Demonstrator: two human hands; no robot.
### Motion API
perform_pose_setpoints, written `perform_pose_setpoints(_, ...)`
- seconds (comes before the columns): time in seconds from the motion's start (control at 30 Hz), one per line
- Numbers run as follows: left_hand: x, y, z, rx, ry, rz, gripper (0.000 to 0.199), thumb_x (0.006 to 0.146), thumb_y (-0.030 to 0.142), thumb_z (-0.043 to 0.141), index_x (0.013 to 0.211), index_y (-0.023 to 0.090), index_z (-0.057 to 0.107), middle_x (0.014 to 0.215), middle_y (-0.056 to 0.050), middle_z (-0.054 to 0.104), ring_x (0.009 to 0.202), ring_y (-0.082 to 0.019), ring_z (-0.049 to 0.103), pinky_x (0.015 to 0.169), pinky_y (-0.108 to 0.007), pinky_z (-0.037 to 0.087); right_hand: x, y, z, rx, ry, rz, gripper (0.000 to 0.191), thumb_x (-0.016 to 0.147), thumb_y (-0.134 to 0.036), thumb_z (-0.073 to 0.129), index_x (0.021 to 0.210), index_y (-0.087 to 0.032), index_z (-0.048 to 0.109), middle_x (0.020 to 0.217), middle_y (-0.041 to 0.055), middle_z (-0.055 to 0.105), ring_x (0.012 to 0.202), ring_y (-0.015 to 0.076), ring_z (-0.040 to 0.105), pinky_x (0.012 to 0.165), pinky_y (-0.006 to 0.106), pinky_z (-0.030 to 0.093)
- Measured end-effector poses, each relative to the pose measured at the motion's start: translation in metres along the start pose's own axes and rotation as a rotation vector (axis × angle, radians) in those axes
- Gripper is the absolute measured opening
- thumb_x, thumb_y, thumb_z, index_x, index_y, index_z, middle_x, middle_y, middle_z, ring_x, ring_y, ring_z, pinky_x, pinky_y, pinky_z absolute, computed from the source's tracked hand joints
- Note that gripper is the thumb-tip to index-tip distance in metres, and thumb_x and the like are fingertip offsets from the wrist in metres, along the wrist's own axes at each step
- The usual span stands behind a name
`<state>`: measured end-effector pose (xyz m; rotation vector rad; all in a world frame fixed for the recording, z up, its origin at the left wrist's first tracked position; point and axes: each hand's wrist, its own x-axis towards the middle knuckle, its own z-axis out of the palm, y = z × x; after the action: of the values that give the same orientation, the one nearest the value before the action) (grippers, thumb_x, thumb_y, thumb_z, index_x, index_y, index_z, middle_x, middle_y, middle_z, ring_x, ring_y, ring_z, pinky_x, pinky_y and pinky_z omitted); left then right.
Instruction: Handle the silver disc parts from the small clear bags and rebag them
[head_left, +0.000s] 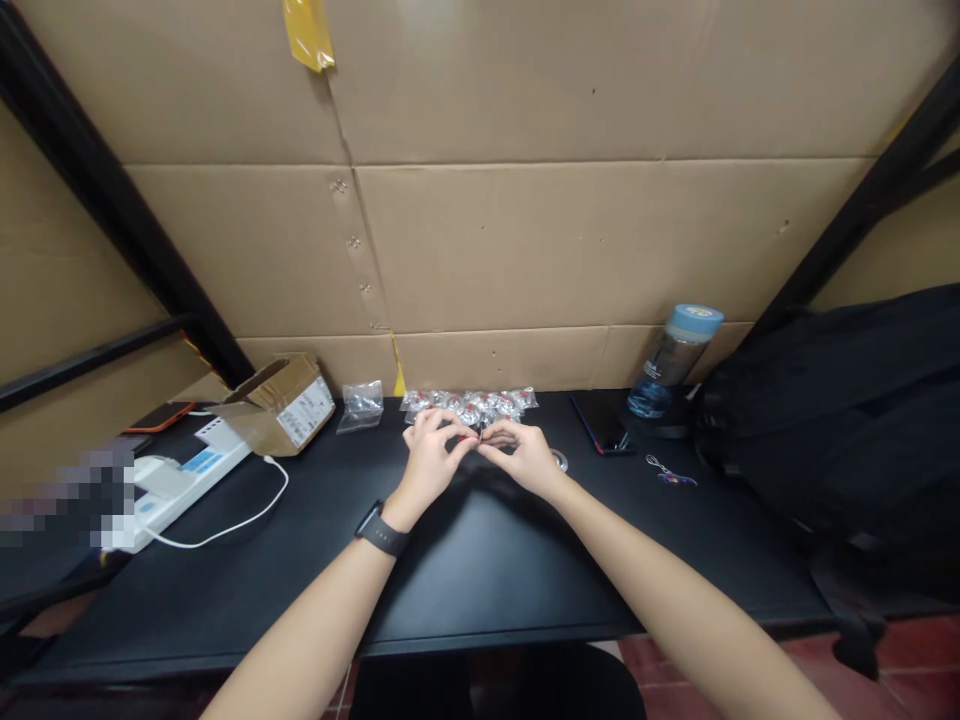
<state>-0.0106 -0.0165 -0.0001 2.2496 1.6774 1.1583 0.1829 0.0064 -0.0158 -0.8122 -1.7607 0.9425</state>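
- Left hand (pixel 431 448): thumb and index finger brought together in a pinch, the remaining fingers loosely bent; grasped between the tips is a small red piece (pixel 468 438), largely covered by the fingers.
- Right hand (pixel 521 450): fingers curved, thumb and fingertips almost meeting at the right end of the same piece; whether they grip it or only touch it cannot be told at this size.
- Small red piece: located between the two hands, where their fingertips meet, above the black tabletop (pixel 480 580); its exact form is hidden.
- Left wrist: encircled by a dark watch (pixel 384 532).
- Clear packets (pixel 480 402): a cluster just beyond both hands, with silvery and red contents, partly screened by the fingers.
- Round silvery object (pixel 561 460): just to the right of the right hand, partly covered by it.
- Clear plastic bag (pixel 361 404): near the left hand, to its left and slightly beyond.
- Opened cardboard box (pixel 291 405): farther left of the left hand, followed by a white power strip (pixel 191 480) and a white cable (pixel 251 518).
- Dark phone (pixel 600 425): right of the right hand; nearer the wearer lies a small looped charm (pixel 673 474).
- Blue-lidded bottle (pixel 675 360): beyond the phone, well apart from the right hand, with a black backpack (pixel 840 420) at the far right.
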Motion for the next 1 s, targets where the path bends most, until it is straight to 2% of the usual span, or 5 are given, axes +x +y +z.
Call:
perform_pose_setpoints(0.17, 0.0009, -0.0015, 0.0007, -0.045, -0.033, 0.022, 0.013, 0.093, 0.036, 0.064, 0.093, 0.03, 0.076, 0.11, -0.003, 0.072, 0.12, -0.026, 0.054, 0.1, -0.045, 0.031, 0.0001, 0.0026, 0.0028, 0.185, 0.026, 0.09, 0.043, 0.074, -0.043, 0.082, 0.109, -0.023, 0.066, 0.112, 0.0065, 0.073, 0.094, 0.0241, 0.076, 0.092, 0.039, 0.061)
perform_pose_setpoints(0.27, 0.0014, -0.0022, 0.0016, -0.06, -0.05, -0.006, 0.014, 0.094, 0.031, 0.061, 0.096, 0.029, 0.075, 0.11, -0.003, 0.075, 0.12, -0.026, 0.057, 0.1, -0.045, 0.03, -0.0001, -0.0002, 0.0044, 0.247, 0.016, 0.112, 0.043, 0.076, -0.041, 0.081, 0.113, -0.024, 0.067, 0.117, 0.0064, 0.072, 0.095, 0.0239, 0.076, 0.093, 0.039, 0.061)
perform_pose_setpoints(0.5, 0.001, 0.0, -0.0001, -0.091, -0.033, -0.08, 0.011, 0.09, 0.029, 0.065, 0.093, 0.028, 0.075, 0.106, -0.002, 0.076, 0.116, -0.025, 0.061, 0.1, -0.044, 0.032, 0.0011, -0.0004, 0.007, 0.269, 0.048, 0.123, 0.039, 0.075, -0.042, 0.082, 0.106, -0.022, 0.07, 0.115, 0.0079, 0.073, 0.097, 0.027, 0.075, 0.091, 0.043, 0.063)
perform_pose_setpoints(0.8, 0.0001, -0.0029, 0.0029, -0.111, -0.055, -0.039, 0.013, 0.092, 0.026, 0.061, 0.096, 0.026, 0.073, 0.11, -0.004, 0.073, 0.118, -0.026, 0.059, 0.1, -0.044, 0.036, 0.0018, 0.0003, 0.0068, 0.279, 0.069, 0.134, 0.038, 0.073, -0.041, 0.084, 0.101, -0.02, 0.07, 0.114, 0.0088, 0.075, 0.095, 0.0267, 0.076, 0.09, 0.041, 0.063)
perform_pose_setpoints(1.0, 0.0004, -0.0028, 0.0049, -0.12, 0.018, -0.007, 0.008, 0.089, 0.023, 0.064, 0.09, 0.025, 0.072, 0.109, -0.004, 0.068, 0.111, -0.023, 0.058, 0.098, -0.04, 0.04, 0.001, 0.0017, 0.0087, 0.312, 0.061, 0.171, 0.033, 0.07, -0.041, 0.085, 0.088, -0.016, 0.071, 0.118, 0.0117, 0.074, 0.095, 0.0282, 0.076, 0.092, 0.041, 0.062)
